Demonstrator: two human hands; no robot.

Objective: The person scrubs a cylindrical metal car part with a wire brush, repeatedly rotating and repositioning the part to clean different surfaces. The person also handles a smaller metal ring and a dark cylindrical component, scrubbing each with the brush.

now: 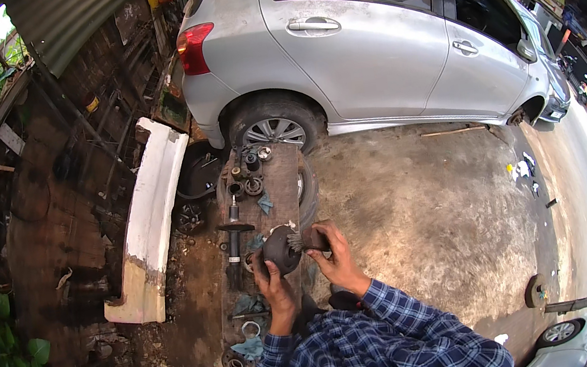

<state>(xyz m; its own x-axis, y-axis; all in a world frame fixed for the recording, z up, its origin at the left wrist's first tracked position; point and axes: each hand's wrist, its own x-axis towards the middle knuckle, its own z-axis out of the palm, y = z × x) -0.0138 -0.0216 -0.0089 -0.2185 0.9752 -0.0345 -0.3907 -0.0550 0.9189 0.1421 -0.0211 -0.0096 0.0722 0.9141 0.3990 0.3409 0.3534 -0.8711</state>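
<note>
My left hand point(276, 291) grips a dark, round, cup-like metal part point(280, 253) above the wooden bench, thumb on its near side. In my right hand point(339, 261) is a brush point(313, 240), pinched between thumb and fingers. Its greyish bristles touch or nearly touch the right side of the round part. Just left of the part, a shock absorber point(233, 243) with a round dark plate lies along the bench point(281, 174). Beyond it are several small dark ring-shaped and cylindrical parts point(254, 185) and a blue-grey rag point(265, 202).
A silver car point(374, 59) stands across the far side. To the left of the bench lies a long white panel point(152, 218) beside a dark plank wall. A tyre point(308, 192) lies against the bench's right side. Near me are a blue rag point(250, 347) and metal parts.
</note>
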